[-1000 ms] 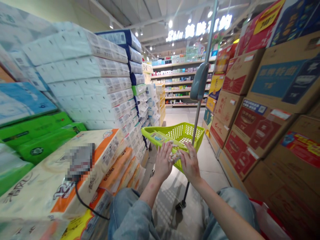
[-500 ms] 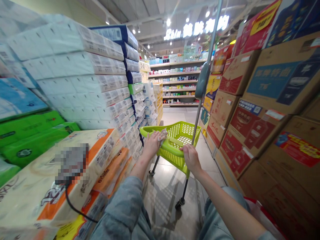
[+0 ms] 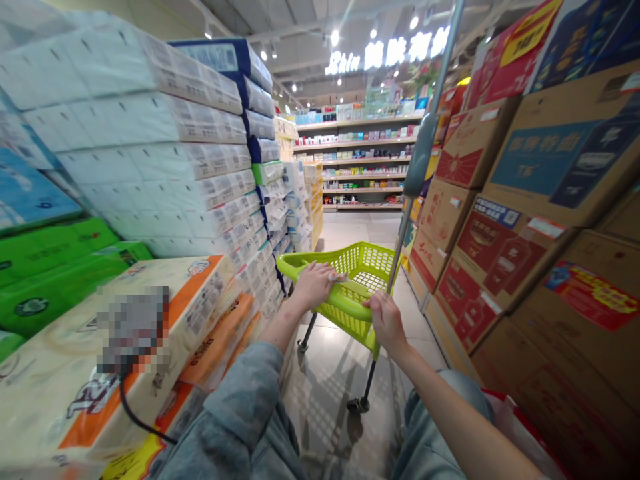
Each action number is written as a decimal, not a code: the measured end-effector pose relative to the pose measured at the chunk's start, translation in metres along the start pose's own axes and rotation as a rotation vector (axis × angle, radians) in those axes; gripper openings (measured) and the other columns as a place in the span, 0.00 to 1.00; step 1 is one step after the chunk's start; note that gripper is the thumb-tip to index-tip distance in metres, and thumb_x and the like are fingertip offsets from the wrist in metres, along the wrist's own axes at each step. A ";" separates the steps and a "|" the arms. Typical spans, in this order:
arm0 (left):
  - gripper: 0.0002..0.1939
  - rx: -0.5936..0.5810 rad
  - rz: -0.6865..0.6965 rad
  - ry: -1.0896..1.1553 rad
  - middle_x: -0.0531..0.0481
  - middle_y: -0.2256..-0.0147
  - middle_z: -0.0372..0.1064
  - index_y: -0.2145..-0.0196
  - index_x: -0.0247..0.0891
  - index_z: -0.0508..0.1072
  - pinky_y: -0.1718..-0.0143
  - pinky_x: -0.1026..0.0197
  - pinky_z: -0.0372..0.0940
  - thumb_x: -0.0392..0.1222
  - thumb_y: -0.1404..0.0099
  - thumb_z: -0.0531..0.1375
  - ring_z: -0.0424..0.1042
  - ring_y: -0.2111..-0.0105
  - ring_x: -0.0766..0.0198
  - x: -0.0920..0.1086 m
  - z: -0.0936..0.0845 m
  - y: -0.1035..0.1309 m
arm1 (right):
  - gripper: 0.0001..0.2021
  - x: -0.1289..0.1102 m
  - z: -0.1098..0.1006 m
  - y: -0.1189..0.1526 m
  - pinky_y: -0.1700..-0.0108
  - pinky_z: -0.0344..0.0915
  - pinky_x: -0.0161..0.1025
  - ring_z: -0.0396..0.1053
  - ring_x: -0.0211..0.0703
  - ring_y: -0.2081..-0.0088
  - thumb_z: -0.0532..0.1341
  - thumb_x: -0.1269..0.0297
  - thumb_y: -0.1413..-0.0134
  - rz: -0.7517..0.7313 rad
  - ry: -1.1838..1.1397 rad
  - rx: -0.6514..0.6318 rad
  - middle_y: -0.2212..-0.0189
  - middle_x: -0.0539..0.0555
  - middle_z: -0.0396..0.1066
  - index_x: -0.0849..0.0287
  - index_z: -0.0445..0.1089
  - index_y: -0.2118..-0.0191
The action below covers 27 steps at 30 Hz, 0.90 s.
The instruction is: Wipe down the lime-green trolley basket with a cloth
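Note:
A lime-green plastic basket (image 3: pixel 345 315) with a lattice bottom stands on thin dark legs with small wheels. My left hand (image 3: pixel 314 285) lies on its near rim, left of the middle, fingers closed over a crumpled pale wipe (image 3: pixel 338 277). At the near right corner, my right hand (image 3: pixel 386 319) is wrapped round the rim, close to the foot of a slanting metal pole (image 3: pixel 404 230). The pole carries a grey-blue part (image 3: pixel 421 157) higher up.
White tissue packs (image 3: pixel 125 110) are stacked at the left, with a cream and orange pack (image 3: pixel 165 267) nearer. Cardboard boxes (image 3: pixel 540 160) rise at the right. Stocked shelves (image 3: pixel 367 143) cross the aisle's far end. A red-edged bag (image 3: pixel 520 427) is low at the right.
My left hand has moved right along the rim with the wipe, which now shows less. The pole's upper part has shifted right, and the view has moved slightly.

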State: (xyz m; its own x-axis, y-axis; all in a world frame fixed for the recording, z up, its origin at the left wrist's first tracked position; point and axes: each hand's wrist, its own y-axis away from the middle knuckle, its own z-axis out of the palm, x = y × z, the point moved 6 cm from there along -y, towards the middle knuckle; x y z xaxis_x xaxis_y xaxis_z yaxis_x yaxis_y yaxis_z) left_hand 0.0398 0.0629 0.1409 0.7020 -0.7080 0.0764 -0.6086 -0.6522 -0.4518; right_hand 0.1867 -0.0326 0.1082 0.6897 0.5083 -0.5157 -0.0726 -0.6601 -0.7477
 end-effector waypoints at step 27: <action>0.19 0.292 -0.239 0.114 0.46 0.46 0.62 0.48 0.41 0.66 0.39 0.46 0.44 0.42 0.33 0.45 0.55 0.42 0.58 -0.013 -0.003 0.043 | 0.05 -0.036 -0.007 0.004 0.41 0.42 0.67 0.37 0.55 0.36 0.56 0.68 0.48 -0.462 0.400 -0.103 0.40 0.50 0.53 0.56 0.64 0.74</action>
State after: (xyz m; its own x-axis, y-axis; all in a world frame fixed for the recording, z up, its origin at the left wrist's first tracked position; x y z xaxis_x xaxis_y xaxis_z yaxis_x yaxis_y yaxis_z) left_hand 0.0029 0.0432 0.1231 0.7553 -0.5822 0.3009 -0.2912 -0.7095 -0.6418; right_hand 0.1665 -0.0581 0.1266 0.8514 0.5208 0.0628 0.3538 -0.4817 -0.8017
